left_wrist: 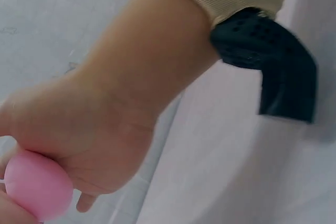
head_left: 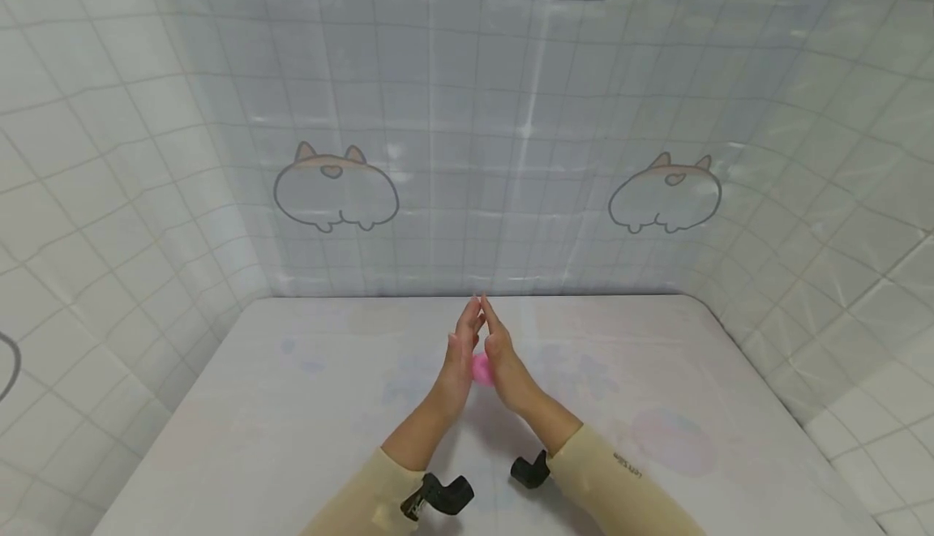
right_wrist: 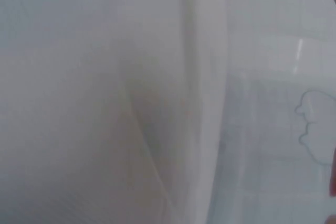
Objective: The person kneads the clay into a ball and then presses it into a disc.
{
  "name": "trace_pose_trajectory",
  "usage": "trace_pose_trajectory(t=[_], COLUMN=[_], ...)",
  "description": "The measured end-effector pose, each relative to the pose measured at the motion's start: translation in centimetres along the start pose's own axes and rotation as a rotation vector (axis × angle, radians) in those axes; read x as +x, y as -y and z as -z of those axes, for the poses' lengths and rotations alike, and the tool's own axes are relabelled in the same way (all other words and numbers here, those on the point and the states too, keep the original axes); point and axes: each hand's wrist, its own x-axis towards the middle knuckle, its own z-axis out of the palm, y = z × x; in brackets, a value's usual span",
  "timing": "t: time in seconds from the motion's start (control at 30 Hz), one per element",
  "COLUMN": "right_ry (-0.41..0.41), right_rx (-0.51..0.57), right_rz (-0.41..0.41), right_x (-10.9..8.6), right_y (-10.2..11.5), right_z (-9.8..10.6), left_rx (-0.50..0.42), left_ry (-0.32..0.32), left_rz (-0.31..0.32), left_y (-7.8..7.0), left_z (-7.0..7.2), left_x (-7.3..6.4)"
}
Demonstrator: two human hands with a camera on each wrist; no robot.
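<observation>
A smooth pink ball (head_left: 482,369) sits between the two palms, pressed from both sides. My left hand (head_left: 458,362) stands on edge with its fingers straight and pointing away from me. Facing it, my right hand (head_left: 511,370) is likewise straight-fingered, and the fingertips of both come together at the far end. In the left wrist view the pink ball (left_wrist: 39,187) lies against the left palm (left_wrist: 100,145), with part of the other hand (left_wrist: 13,212) at the lower left. Only slivers of the hand show at the right edge of the right wrist view.
Beneath the hands is a white table (head_left: 292,439) with faint pastel prints. Behind it hangs a grid-patterned sheet (head_left: 474,155) with cartoon dogs, continuing along both sides. Black wrist mounts (head_left: 448,495) stick out from the cream sleeves (head_left: 365,499).
</observation>
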Motion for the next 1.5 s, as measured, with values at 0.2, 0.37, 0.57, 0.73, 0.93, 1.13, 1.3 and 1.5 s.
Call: trace_pose_trajectory(t=[0.2,0.37,0.57,0.73,0.93,1.13,1.3,1.5], right_ry=[0.064,0.086,0.091,0.087,0.053,0.002,-0.035,-0.075], right_rx=[-0.008,-0.040,-0.031,-0.031,-0.019,-0.033,-0.027,-0.042], right_rz=[0.042,0.121,0.192,0.248,0.260,0.255,0.224,0.181], right_x=[-1.0,-1.7,-2.2,-2.3,-2.0,-1.0,0.0,1.3], right_y=[0.6,1.0,1.9,2.6,3.3,3.7,3.5,2.2], right_z=[-0.7,-1.3,-1.7,-1.9,-1.3,-0.4,0.5,1.3], left_rx=[0.072,0.109,0.128,0.145,0.175,0.215,0.218,0.208], left_ry=[-0.091,-0.173,-0.232,-0.231,-0.186,-0.108,-0.033,0.052], left_rz=[0.001,0.082,0.146,0.171,0.273,0.402,0.406,0.363], left_y=[-0.3,-0.1,0.3,1.0,1.5,1.8,2.0,1.8], left_z=[0.6,0.8,0.9,1.1,1.1,0.8,0.4,0.0], left_x=[0.4,0.8,1.2,1.1,0.8,0.3,0.2,0.2])
